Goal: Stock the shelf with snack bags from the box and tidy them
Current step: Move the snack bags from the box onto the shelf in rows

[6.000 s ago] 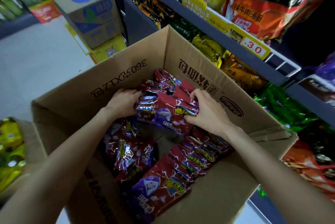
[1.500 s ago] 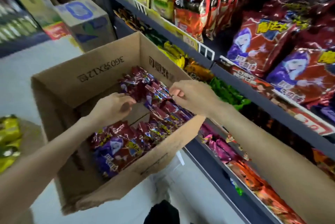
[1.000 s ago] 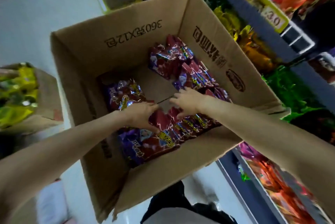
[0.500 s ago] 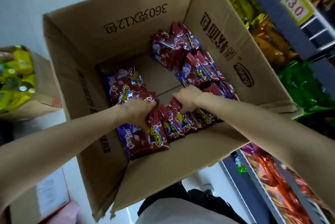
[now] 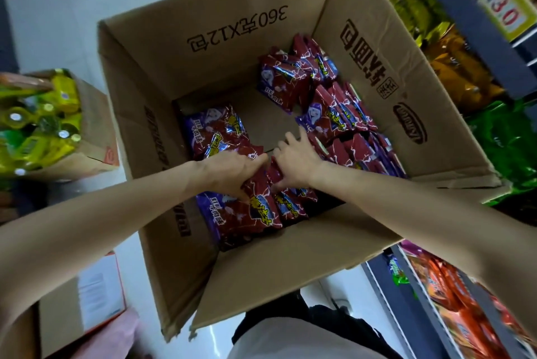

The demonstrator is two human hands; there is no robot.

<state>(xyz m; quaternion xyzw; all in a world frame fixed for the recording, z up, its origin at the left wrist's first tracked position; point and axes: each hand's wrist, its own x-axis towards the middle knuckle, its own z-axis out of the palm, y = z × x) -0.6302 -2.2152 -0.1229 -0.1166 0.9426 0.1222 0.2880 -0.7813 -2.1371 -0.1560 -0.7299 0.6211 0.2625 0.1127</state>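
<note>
Pale floor point(image 5: 72, 10), glossy. Directly on it: open cardboard box point(image 5: 232, 24), smaller carton point(image 5: 98, 138) at left. Shelf point(image 5: 465, 27) at right, stocked with bags.

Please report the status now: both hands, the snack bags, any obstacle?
Left hand and right hand both gripping red snack bags inside cardboard box. Bags not yet lifted. No obstacle seen.
</note>
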